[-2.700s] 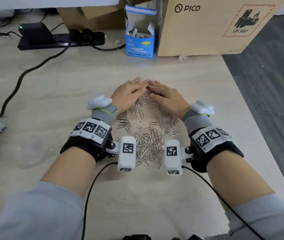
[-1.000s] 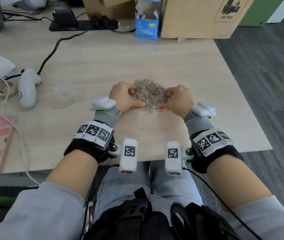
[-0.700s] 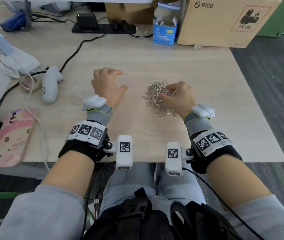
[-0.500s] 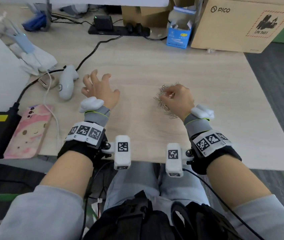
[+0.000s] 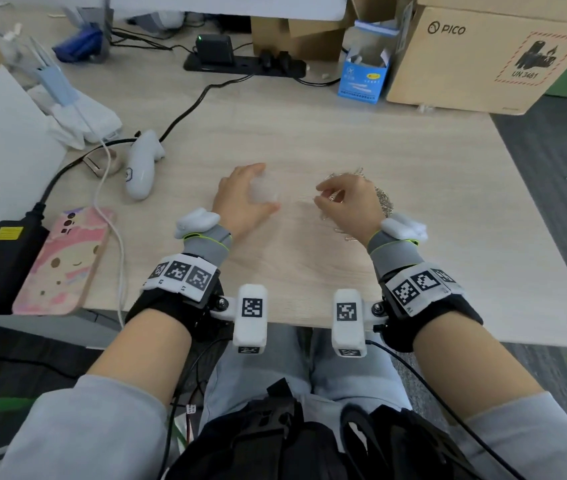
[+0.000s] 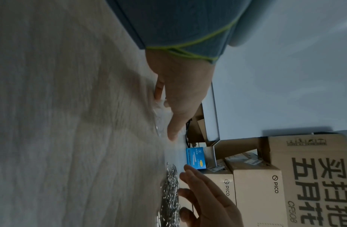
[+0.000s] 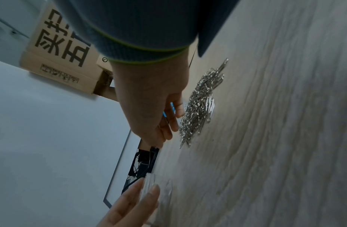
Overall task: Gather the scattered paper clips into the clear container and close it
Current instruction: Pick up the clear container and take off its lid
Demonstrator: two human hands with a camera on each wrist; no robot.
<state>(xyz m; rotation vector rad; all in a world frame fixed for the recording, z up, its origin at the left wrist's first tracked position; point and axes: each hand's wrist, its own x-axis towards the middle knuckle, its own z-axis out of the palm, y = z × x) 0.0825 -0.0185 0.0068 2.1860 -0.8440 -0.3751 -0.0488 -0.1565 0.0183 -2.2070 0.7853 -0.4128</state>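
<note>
The clear container (image 5: 264,198) is small and see-through, and it stands on the wooden table (image 5: 309,271) left of centre. My left hand (image 5: 264,186) grips it with thumb and fingers curled round its sides. The same container (image 7: 149,183) shows between those fingers in the right wrist view. The silver paper clips (image 5: 384,202) lie heaped in one pile just to the right. My right hand (image 5: 323,194) hovers at the pile's left side, fingers loosely bent and empty. The pile (image 7: 199,107) is plain beside the right fingers (image 7: 174,122). A few stray clips (image 5: 346,237) lie near the right wrist.
A white controller (image 5: 140,168), a pink phone (image 5: 60,261) and a black power adapter (image 5: 1,265) with cables lie at the left. A power strip (image 5: 240,60), a blue box (image 5: 365,77) and a PICO carton (image 5: 483,57) line the back. The table's right edge is close.
Both hands had swept the clips into one heap. My left hand then left the heap, reached left, took the clear container and brought it right towards the pile. The right hand stayed by the pile.
</note>
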